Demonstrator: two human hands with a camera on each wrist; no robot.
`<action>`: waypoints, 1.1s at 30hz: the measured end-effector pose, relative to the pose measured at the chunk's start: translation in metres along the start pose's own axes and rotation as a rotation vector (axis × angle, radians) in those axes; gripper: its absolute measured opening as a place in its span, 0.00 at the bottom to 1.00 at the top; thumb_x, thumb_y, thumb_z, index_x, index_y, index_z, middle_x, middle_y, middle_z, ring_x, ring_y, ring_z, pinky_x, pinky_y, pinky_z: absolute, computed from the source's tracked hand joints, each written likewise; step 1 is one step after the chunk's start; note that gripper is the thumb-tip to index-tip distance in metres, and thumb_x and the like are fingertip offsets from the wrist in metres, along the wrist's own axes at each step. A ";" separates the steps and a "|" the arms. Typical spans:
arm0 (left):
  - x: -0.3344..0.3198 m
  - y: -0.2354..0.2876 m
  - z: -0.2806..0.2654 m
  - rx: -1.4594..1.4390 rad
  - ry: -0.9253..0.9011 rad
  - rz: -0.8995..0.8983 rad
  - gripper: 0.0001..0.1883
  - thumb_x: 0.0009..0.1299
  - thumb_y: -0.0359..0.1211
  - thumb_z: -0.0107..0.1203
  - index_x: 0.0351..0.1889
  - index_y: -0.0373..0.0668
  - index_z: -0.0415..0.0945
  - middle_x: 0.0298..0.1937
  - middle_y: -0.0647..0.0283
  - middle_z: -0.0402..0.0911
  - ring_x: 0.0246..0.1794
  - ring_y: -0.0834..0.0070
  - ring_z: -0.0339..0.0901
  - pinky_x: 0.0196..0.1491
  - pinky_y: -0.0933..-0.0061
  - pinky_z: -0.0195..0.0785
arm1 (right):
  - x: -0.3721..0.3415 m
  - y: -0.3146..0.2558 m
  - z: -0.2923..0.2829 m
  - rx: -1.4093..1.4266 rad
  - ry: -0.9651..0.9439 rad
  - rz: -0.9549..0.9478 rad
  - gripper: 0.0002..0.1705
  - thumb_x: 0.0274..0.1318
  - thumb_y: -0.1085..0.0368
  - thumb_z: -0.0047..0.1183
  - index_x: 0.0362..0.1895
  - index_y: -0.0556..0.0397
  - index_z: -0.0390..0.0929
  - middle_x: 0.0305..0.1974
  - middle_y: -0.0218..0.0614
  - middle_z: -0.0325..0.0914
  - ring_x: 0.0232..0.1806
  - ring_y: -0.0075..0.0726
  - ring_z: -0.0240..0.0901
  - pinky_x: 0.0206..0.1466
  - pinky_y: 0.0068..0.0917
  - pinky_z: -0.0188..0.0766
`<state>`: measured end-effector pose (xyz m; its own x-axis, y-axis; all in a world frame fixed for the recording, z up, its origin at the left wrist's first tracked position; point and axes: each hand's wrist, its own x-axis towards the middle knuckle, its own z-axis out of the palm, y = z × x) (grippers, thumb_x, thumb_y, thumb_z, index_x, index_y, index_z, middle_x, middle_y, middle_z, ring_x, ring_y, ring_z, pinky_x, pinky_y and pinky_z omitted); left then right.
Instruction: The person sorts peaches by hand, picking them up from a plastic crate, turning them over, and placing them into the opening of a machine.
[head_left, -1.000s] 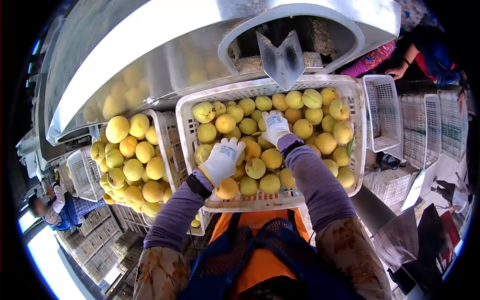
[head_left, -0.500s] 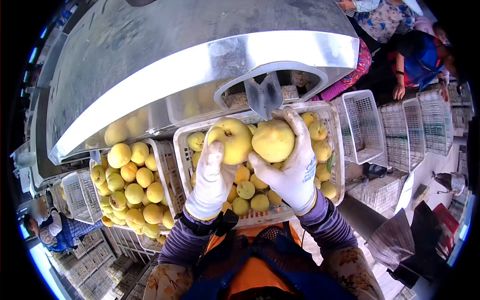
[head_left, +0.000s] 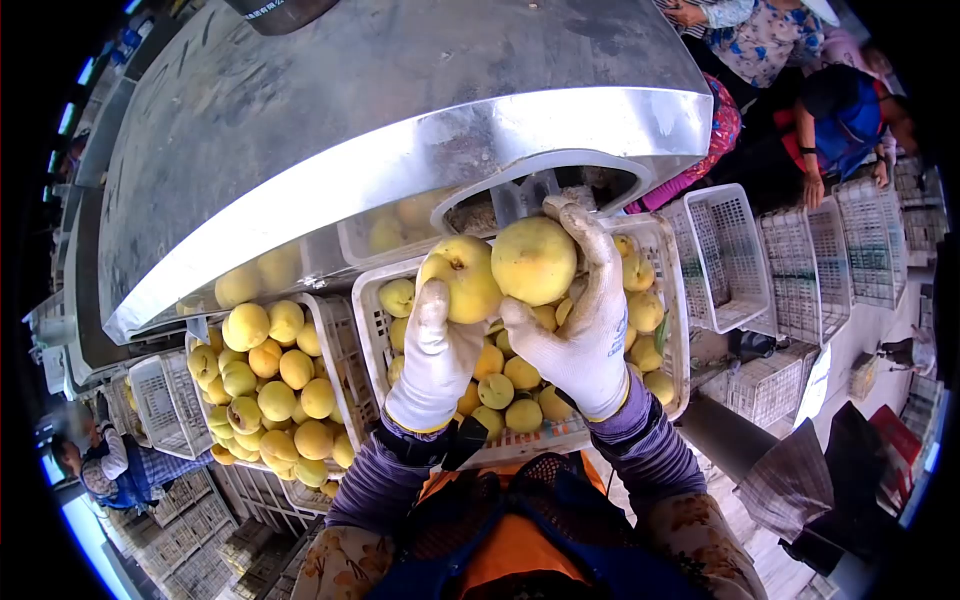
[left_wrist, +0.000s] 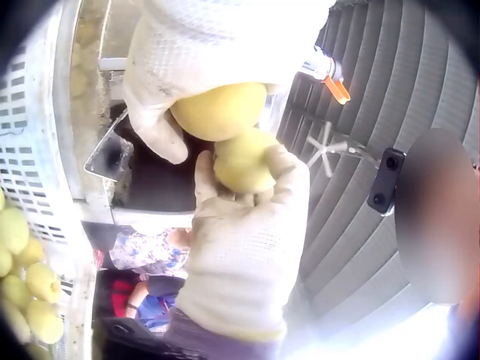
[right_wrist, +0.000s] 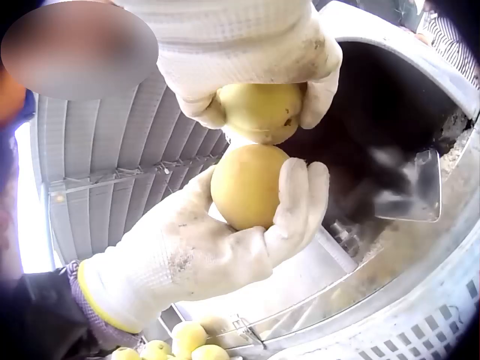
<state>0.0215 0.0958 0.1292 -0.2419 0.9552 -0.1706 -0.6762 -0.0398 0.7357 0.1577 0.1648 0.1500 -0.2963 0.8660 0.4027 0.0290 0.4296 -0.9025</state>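
Both hands wear white gloves and are raised over a white plastic crate (head_left: pixel 672 300) of yellow peaches. My left hand (head_left: pixel 432 365) grips a yellow peach (head_left: pixel 462 280), its stem hollow facing up in the head view. Beside it, my right hand (head_left: pixel 585 345) holds a second peach (head_left: pixel 534 262) between thumb and fingers. The two peaches sit side by side, nearly meeting. In the left wrist view, the left hand's peach (left_wrist: pixel 221 112) overlaps the other peach (left_wrist: pixel 244 161). A small dark spot shows on the right hand's peach (right_wrist: pixel 262 112) in the right wrist view.
A metal machine (head_left: pixel 400 120) with a rounded opening (head_left: pixel 610 180) stands just beyond the crate. Another crate heaped with peaches (head_left: pixel 270 380) is at the left. Empty white crates (head_left: pixel 730 255) stand at the right, near a person in a blue vest (head_left: pixel 845 125).
Both hands dipped among the crate's peaches a second ago, then rose with one peach each. Since half a second ago, the right hand's peach has turned and moved slightly toward the left one.
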 end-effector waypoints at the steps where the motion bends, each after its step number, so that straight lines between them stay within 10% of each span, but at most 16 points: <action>1: 0.001 0.002 0.000 0.020 -0.008 0.003 0.39 0.72 0.59 0.57 0.71 0.43 0.61 0.64 0.59 0.71 0.67 0.65 0.70 0.71 0.60 0.63 | 0.001 -0.001 0.000 -0.026 -0.007 0.012 0.49 0.42 0.67 0.70 0.69 0.62 0.60 0.65 0.55 0.65 0.68 0.56 0.65 0.72 0.45 0.62; 7: 0.006 -0.001 -0.005 0.088 0.019 -0.015 0.39 0.72 0.59 0.56 0.70 0.42 0.60 0.63 0.58 0.72 0.63 0.67 0.73 0.60 0.60 0.73 | 0.019 0.019 0.013 -0.039 0.148 0.115 0.44 0.46 0.65 0.68 0.66 0.64 0.62 0.61 0.57 0.69 0.65 0.57 0.68 0.69 0.44 0.66; 11: -0.001 -0.022 -0.040 0.074 0.027 -0.193 0.39 0.73 0.60 0.55 0.70 0.42 0.60 0.61 0.57 0.73 0.59 0.66 0.76 0.53 0.62 0.77 | 0.024 0.103 0.028 -0.712 0.133 -0.124 0.40 0.47 0.59 0.68 0.62 0.62 0.65 0.59 0.55 0.71 0.67 0.66 0.63 0.76 0.63 0.43; 19: 0.003 -0.020 -0.046 -0.019 0.007 -0.171 0.40 0.71 0.59 0.58 0.70 0.41 0.62 0.63 0.59 0.73 0.60 0.66 0.75 0.61 0.58 0.72 | 0.063 0.113 0.033 -0.733 0.087 -0.117 0.35 0.48 0.52 0.66 0.50 0.66 0.71 0.45 0.57 0.76 0.53 0.66 0.71 0.72 0.58 0.52; 22: 0.011 -0.021 -0.043 -0.074 -0.042 -0.169 0.39 0.71 0.59 0.58 0.71 0.42 0.63 0.64 0.59 0.73 0.63 0.66 0.74 0.65 0.57 0.70 | 0.091 0.060 0.008 -0.531 -0.342 0.381 0.41 0.48 0.51 0.67 0.57 0.69 0.68 0.50 0.60 0.76 0.56 0.63 0.72 0.67 0.48 0.64; 25: 0.020 -0.014 -0.027 -0.071 -0.094 -0.117 0.38 0.72 0.59 0.57 0.70 0.43 0.65 0.66 0.58 0.75 0.65 0.63 0.74 0.68 0.55 0.67 | 0.043 0.028 0.006 -0.218 0.038 -0.106 0.48 0.45 0.53 0.70 0.65 0.67 0.64 0.59 0.61 0.72 0.62 0.63 0.70 0.68 0.48 0.66; 28: 0.009 -0.023 -0.019 -0.144 -0.014 -0.179 0.41 0.76 0.59 0.49 0.76 0.42 0.56 0.74 0.54 0.64 0.74 0.62 0.62 0.76 0.55 0.54 | -0.004 0.020 0.016 -0.285 -0.191 0.031 0.50 0.42 0.58 0.72 0.68 0.64 0.62 0.62 0.60 0.69 0.65 0.61 0.68 0.70 0.45 0.65; 33: -0.018 -0.049 -0.078 0.267 0.128 -0.128 0.44 0.80 0.56 0.42 0.82 0.38 0.39 0.82 0.55 0.47 0.82 0.63 0.45 0.81 0.61 0.37 | 0.044 0.090 0.032 -0.573 0.094 -0.116 0.42 0.43 0.55 0.72 0.58 0.65 0.66 0.51 0.58 0.72 0.51 0.63 0.72 0.57 0.48 0.73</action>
<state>0.0045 0.0580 0.0449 -0.2638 0.9022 -0.3411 -0.5046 0.1723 0.8460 0.1165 0.2336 0.0821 -0.2434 0.8129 0.5292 0.5198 0.5699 -0.6364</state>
